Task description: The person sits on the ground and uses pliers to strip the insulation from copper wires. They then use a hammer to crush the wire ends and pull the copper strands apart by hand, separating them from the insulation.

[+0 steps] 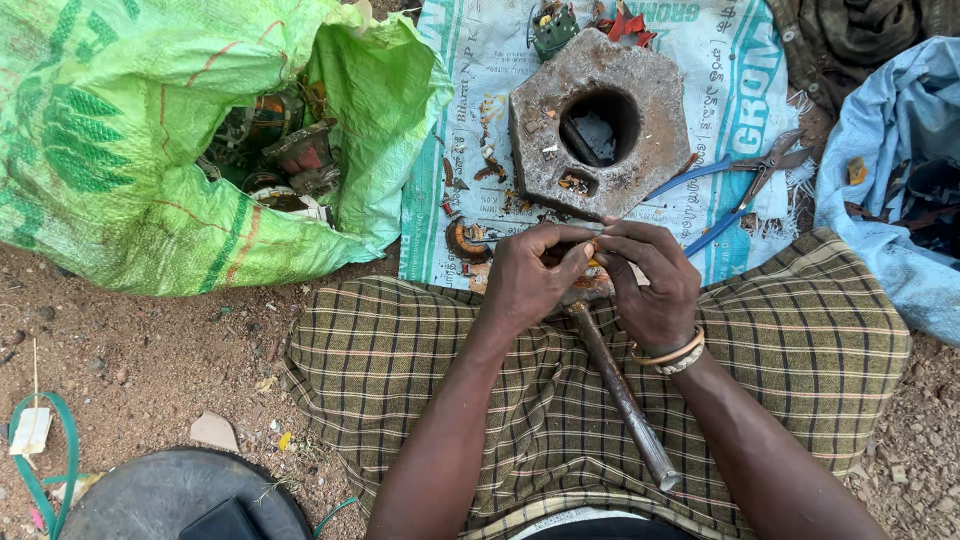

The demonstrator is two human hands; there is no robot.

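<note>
Your left hand (527, 280) and right hand (650, 285) both close around a small copper-coloured part (592, 262), held above your lap just before the metal block (598, 120). Judged progress: mid-stripping; scraps lie on the printed sack (480, 60), and the green bag (120, 150) holds more parts.

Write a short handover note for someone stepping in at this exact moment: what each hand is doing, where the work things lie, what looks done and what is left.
Left hand and right hand meet over the lap, both pinching a small orange-brown part; it is mostly hidden by the fingers.
A metal rod lies across the checked cloth below the hands.
Ahead, on the printed sack: a heavy hexagonal metal block with a round hole, and blue-handled pliers.
Done: scraps lie around the block.
Left: the open green bag holds more scrap parts.
</note>
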